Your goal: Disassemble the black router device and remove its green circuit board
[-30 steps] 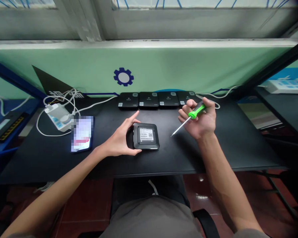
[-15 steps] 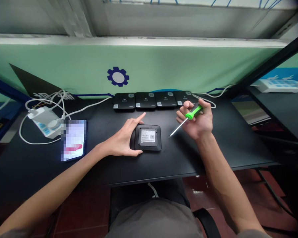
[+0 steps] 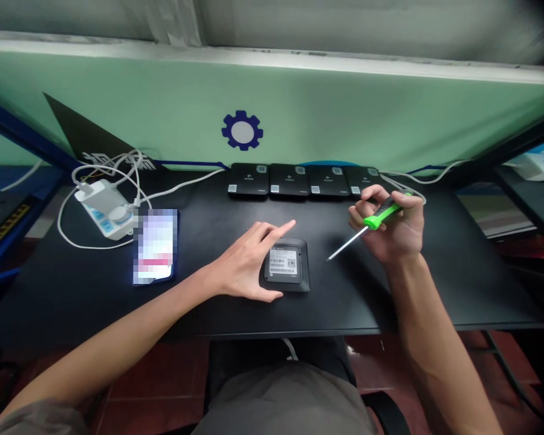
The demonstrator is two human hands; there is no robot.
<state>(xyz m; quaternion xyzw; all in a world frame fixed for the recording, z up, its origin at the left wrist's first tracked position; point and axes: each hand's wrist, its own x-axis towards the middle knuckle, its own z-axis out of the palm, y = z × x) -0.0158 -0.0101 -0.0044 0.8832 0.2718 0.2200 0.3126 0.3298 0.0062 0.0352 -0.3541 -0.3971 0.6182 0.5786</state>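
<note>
One-handed, points green-handled metal screwdriver (image 3: 372, 223) leftward from loosely closed right hand (image 3: 396, 237) toward square black plastic box (image 3: 284, 264), perhaps touching wide-spread left hand (image 3: 246, 263).

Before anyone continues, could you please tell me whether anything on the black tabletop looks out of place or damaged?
Only the tangled white cables stand out mildly, looping untidily about the white-and-blue power strip at left. I see no spill, and the square black box by the left hand looks undamaged.
</note>
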